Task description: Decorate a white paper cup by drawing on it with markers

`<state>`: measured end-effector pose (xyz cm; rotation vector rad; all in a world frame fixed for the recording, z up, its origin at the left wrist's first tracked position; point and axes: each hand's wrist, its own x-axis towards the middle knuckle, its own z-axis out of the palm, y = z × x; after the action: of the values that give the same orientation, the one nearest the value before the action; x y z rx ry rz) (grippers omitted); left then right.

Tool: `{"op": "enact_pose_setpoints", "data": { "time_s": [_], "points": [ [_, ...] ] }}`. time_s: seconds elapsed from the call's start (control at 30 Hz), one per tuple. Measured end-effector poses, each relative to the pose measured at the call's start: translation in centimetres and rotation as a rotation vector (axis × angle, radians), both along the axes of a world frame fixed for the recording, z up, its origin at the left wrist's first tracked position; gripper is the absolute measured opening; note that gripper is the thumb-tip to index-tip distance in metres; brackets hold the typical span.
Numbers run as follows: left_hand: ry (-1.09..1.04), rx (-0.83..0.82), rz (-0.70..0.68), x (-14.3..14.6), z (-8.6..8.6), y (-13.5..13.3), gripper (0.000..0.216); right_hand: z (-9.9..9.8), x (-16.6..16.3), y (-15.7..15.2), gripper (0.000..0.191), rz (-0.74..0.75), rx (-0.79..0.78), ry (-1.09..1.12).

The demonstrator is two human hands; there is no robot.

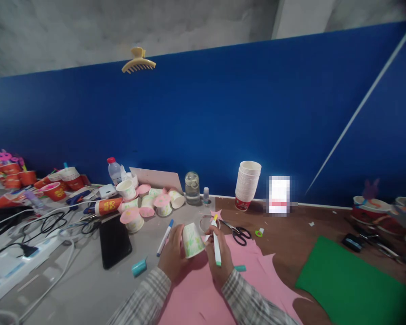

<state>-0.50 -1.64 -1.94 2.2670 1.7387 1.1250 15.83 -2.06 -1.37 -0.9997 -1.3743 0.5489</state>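
My left hand [173,255] is closed around the side of a white paper cup [192,241] with green drawn patterns, which is tilted with its narrower end up. Close to the cup's right side, my right hand [221,262] grips a white marker [217,247] with a green end and a yellow end. Whether its tip touches the cup is hidden by the fingers. Under both hands lies a pink paper sheet [203,293]. A blue-capped marker [165,238] rests just left of my left hand. Black-handled scissors [241,234] lie beyond my right hand.
Several decorated paper cups with pink discs [131,219] stand at the left, near a black phone [115,241] and cables. A tall cup stack [248,183] and a glass jar [192,187] stand by the blue partition [203,117]. Green paper [352,280] lies right; teal tape [139,267] lies left.
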Motion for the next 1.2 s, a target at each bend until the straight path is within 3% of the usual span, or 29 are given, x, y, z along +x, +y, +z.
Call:
{"op": "enact_pose_setpoints", "data": {
  "time_s": [0.37, 0.63, 1.2],
  "points": [
    [0.046, -0.059, -0.050, -0.8, -1.1, 0.4, 0.086, -1.2, 0.1, 0.7, 0.046, 0.001, -0.009, 0.005],
    [0.023, -0.063, -0.074, -0.1, 0.2, 0.2, 0.082, 0.3, 0.4, 0.3, 0.041, -0.013, 0.045, -0.014],
    [-0.008, -0.082, -0.115, 0.0, 0.6, -0.1, 0.084, -0.7, -0.1, 0.7, 0.042, 0.037, 0.012, -0.066]
  ]
}}
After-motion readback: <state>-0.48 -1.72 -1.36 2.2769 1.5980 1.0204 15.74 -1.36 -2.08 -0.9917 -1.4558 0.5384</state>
